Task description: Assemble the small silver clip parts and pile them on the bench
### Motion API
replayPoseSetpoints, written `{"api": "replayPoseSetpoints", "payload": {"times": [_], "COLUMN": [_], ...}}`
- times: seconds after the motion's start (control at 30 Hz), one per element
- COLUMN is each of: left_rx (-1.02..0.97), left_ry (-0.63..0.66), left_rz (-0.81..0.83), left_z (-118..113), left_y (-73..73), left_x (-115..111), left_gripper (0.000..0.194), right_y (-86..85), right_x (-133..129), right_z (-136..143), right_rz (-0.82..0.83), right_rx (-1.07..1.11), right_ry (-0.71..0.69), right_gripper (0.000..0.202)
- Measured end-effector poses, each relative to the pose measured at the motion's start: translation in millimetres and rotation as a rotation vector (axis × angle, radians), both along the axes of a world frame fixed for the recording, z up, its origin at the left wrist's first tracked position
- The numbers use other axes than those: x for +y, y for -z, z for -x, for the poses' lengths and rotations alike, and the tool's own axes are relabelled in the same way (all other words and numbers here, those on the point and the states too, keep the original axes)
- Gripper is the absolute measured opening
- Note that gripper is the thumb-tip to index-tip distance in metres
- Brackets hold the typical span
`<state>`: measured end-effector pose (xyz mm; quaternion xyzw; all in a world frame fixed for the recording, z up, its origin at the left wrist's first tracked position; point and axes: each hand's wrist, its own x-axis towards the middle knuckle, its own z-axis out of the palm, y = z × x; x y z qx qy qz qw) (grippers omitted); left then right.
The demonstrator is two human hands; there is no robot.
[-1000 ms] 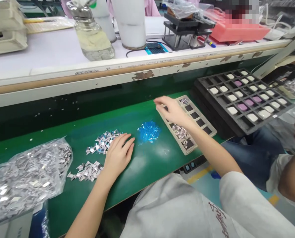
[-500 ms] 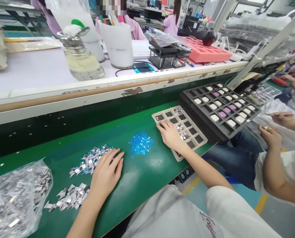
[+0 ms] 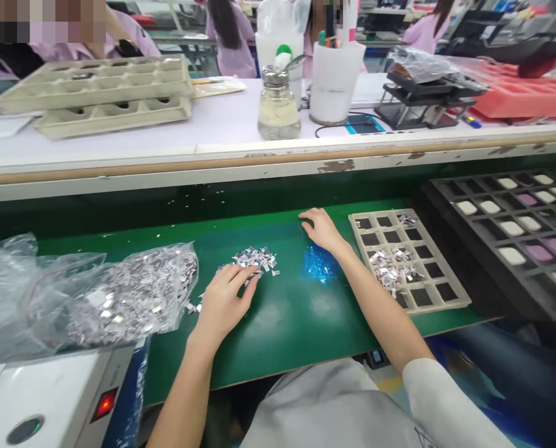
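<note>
Head view: the right hand (image 3: 322,230), moments ago at the beige tray (image 3: 439,307), hangs beside the blue strips (image 3: 319,266), fingers loosely bent, suggesting a break from the tray; the left hand (image 3: 226,300) curls at small silvery pieces (image 3: 261,256), any pinch by either impossible to tell
</note>
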<state>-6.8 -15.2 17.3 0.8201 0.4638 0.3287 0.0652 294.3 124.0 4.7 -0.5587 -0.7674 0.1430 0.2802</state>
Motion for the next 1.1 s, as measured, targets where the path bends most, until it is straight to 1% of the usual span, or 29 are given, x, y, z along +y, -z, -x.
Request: {"api": "replayPoseSetpoints", "payload": {"times": [0.07, 0.1, 0.17, 0.2, 0.27, 0.33, 0.47, 0.57, 0.7, 0.83, 0.97, 1.03, 1.1], "left_rx": [-0.004, 0.006, 0.019, 0.033, 0.082, 0.136, 0.175, 0.203, 0.233, 0.225, 0.189, 0.184, 0.207], "left_ry": [-0.064, -0.119, -0.207, -0.227, -0.217, -0.180, -0.158, -0.154, -0.146, -0.151, -0.164, -0.223, -0.303], "left_rz": [0.049, 0.063, 0.073, 0.096, 0.160, 0.218, 0.223, 0.211, 0.212, 0.223, 0.240, 0.180, 0.118], "left_z": [19, 26, 37, 39, 39, 36, 30, 30, 33, 34, 35, 37, 37], "left_y": [-3.2, -3.1, 0.1, 2.8, 9.6, 16.5, 24.7, 25.0, 23.5, 19.7, 9.2, 5.1, 5.5], "left_x": [-23, -37, -63, -75, -93, -102, -99, -93, -90, -88, -83, -83, -85], "left_gripper": [0.022, 0.023, 0.022, 0.023, 0.026, 0.030, 0.028, 0.027, 0.027, 0.024, 0.022, 0.030, 0.050], "right_y": [10.6, 14.7, 20.6, 22.3, 24.1, 24.3, 22.7, 21.3, 20.9, 21.5, 21.3, 21.2, 21.8], "right_x": [8, 9, 9, 9, 8, 7, 4, 2, 2, 4, 1, -1, -2], "right_z": [-1, -3, -9, -12, -16, -16, -13, -12, -13, -12, -11, -10, -10], "right_rz": [0.026, 0.029, 0.011, -0.002, -0.021, -0.030, -0.037, -0.053, -0.085, -0.090, -0.113, -0.125, -0.130], "right_rx": [-0.032, -0.033, -0.026, -0.021, -0.009, -0.004, -0.035, -0.058, -0.087, -0.109, -0.117, -0.122, -0.124], "right_ry": [0.002, 0.004, 0.006, 0.004, -0.004, -0.007, 0.028, 0.045, 0.033, 0.026, 0.031, 0.030, 0.024], "right_gripper": [0.027, 0.026, 0.025, 0.024, 0.023, 0.024, 0.026, 0.027, 0.029, 0.031, 0.032, 0.033, 0.034]}}
